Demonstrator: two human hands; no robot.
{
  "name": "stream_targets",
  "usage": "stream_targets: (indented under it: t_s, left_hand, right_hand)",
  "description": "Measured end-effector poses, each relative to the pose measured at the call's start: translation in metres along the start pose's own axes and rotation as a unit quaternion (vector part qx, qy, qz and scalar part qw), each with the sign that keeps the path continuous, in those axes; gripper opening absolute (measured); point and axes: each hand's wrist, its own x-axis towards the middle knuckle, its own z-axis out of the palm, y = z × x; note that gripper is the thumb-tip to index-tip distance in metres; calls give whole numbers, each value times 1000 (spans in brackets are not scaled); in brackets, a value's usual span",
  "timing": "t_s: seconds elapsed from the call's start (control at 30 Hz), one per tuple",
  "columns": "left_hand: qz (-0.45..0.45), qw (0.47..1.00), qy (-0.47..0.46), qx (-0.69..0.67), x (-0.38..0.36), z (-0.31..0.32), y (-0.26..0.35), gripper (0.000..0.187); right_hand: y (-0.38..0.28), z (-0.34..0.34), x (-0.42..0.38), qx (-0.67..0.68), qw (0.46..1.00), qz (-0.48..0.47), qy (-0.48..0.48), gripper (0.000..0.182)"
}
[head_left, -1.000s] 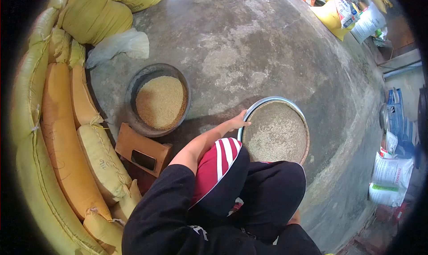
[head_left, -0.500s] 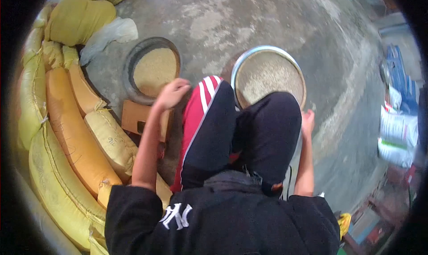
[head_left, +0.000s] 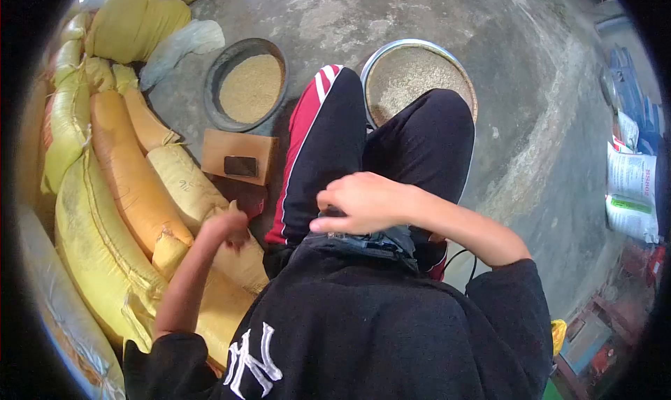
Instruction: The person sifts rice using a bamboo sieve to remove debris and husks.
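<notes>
My right hand point(head_left: 365, 203) reaches across my lap, above the black waist pouch point(head_left: 370, 245). Its thumb stands apart from the bent fingers; dark material shows in the gap, and I make out no separate object held there. Off to the left, my left hand point(head_left: 227, 230) hovers by the pale yellow sack point(head_left: 185, 183), its fingers curled and slightly blurred, with nothing visible in them. A dark phone point(head_left: 241, 166) lies on a brown cardboard box point(head_left: 234, 145), beyond my left hand.
Beyond my knees, a black basin point(head_left: 246, 124) holds pale grain point(head_left: 250, 89). A round metal-rimmed tray point(head_left: 458, 64) with grain is partly behind my right knee. Stuffed sacks point(head_left: 115, 236) line the left; a white printed bag point(head_left: 631, 187) is at right.
My right hand has swung from beside my right knee to above the waist pouch. My left hand has drawn back from the basin towards the sacks. The view has shifted.
</notes>
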Motion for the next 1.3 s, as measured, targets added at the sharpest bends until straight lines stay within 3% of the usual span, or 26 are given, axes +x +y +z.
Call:
stream_targets:
  t_s: [0.07, 0.2, 0.3, 0.33, 0.37, 0.47, 0.57, 0.6, 0.8, 0.87, 0.97, 1.1, 1.2, 1.3]
  left_hand:
    - [26, 996, -39, 76, -6, 42, 12, 29]
    - [83, 992, -65, 68, -18, 92, 26, 30]
    - [119, 990, -73, 26, -22, 114, 31, 31]
    - [126, 989, -74, 11, -23, 120, 33, 31]
    - [134, 988, -76, -2, -25, 124, 34, 31]
    - [163, 982, -82, -40, -26, 132, 37, 31]
    - [190, 975, -87, -72, -28, 136, 39, 32]
    - [201, 972, -88, -82, -28, 138, 38, 32]
    - [280, 941, -124, -146, -31, 136, 32, 33]
    - [316, 926, -130, -160, -32, 127, 30, 33]
    - [378, 902, -129, -166, -37, 102, 29, 34]
    - [469, 870, -81, -129, -51, 32, 46, 35]
    - [449, 892, -28, 34, -92, -58, 78, 35]
    - [465, 880, 47, 85, -115, -113, 111, 28]
  right_hand:
    - [-3, 8, 19, -29, 997, 33, -59, 65]
    - [-35, 17, 33, -147, 977, 55, -142, 82]
    - [-21, 58, 30, -274, 961, -15, -28, 49]
    - [-18, 62, 26, -261, 965, -11, 5, 34]
    - [-18, 64, 25, -265, 964, -12, 9, 34]
    - [-25, 69, 20, -194, 977, 83, -15, 18]
    - [-41, 74, 13, -199, 970, 137, 8, 14]
    - [-57, 50, 6, -189, 964, 158, -98, 22]
    - [-62, 21, -53, -173, 968, 181, 9, 15]
    - [-55, 12, -87, -127, 973, 185, 56, 15]
    - [-50, 13, -139, -101, 960, 258, 47, 14]
    - [-52, 52, -203, 18, 926, 374, -45, 17]
    - [-63, 78, -231, 112, 876, 458, -104, 20]
    - [-77, 108, -248, 169, 847, 489, -123, 22]
